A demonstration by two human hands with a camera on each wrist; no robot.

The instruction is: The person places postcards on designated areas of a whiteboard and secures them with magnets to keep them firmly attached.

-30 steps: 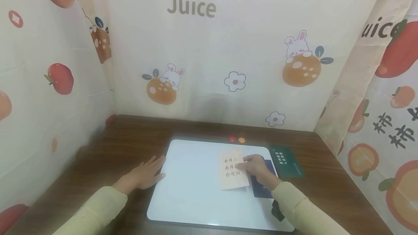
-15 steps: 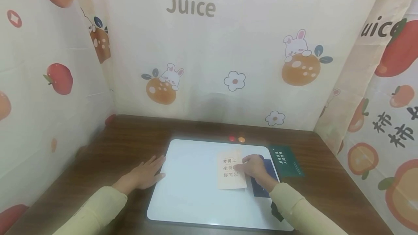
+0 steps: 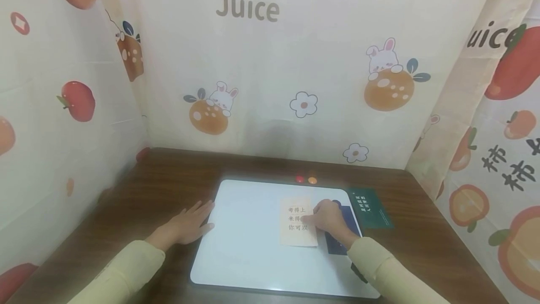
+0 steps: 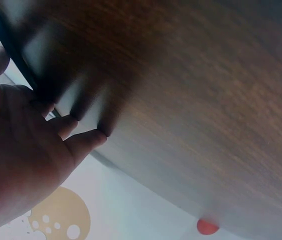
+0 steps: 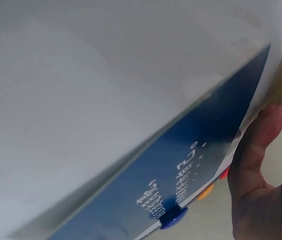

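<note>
In the head view, my right hand [image 3: 331, 219] pinches the right edge of a cream card [image 3: 291, 238] printed with three lines of characters. The card is over the right half of a whiteboard [image 3: 240, 233]. Beside it, partly behind my hand, a dark blue card [image 3: 335, 245] is on the board, with a blue magnet [image 5: 173, 217] at its edge in the right wrist view. My left hand [image 3: 190, 224] rests at the board's left edge, fingers extended. In the left wrist view, the fingers of the left hand [image 4: 26, 150] reach along the board's dark rim [image 4: 11, 45].
A green card [image 3: 373, 210] lies on the brown table [image 3: 168, 182] just right of the board. Red [image 3: 299, 179] and orange magnets [image 3: 312, 180] are behind its far edge. A dark object [image 3: 358, 273] shows partly under my right sleeve. Printed curtains enclose the table.
My right hand has shifted the cream card slightly left, and its tilted lower edge has straightened to line up with the board. My left hand has stayed in place.
</note>
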